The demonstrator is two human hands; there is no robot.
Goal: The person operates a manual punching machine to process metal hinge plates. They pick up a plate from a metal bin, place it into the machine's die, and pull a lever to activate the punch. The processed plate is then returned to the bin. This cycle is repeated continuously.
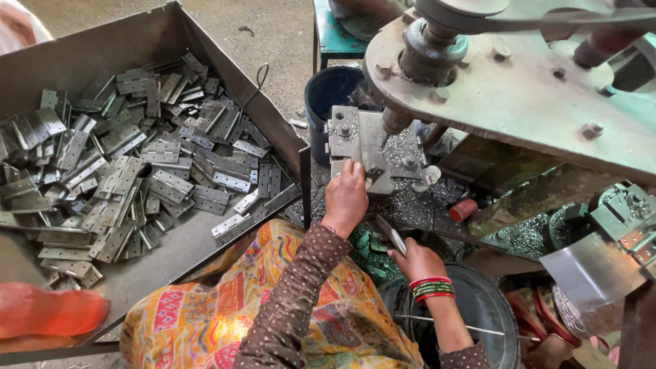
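My left hand rests on a grey metal jig plate under the drill spindle, its fingers pressing a small metal part against the plate. My right hand, with red and green bangles on its wrist, is lower and to the right. It grips a narrow flat metal hinge that points up and left. Metal shavings cover the bed around the jig.
A large sheet-metal tray on the left holds several grey hinges. Behind the jig stands a dark blue bucket. The machine's heavy arm overhangs the right side. A red cylinder lies on the shavings, and a round dark bin sits below my right wrist.
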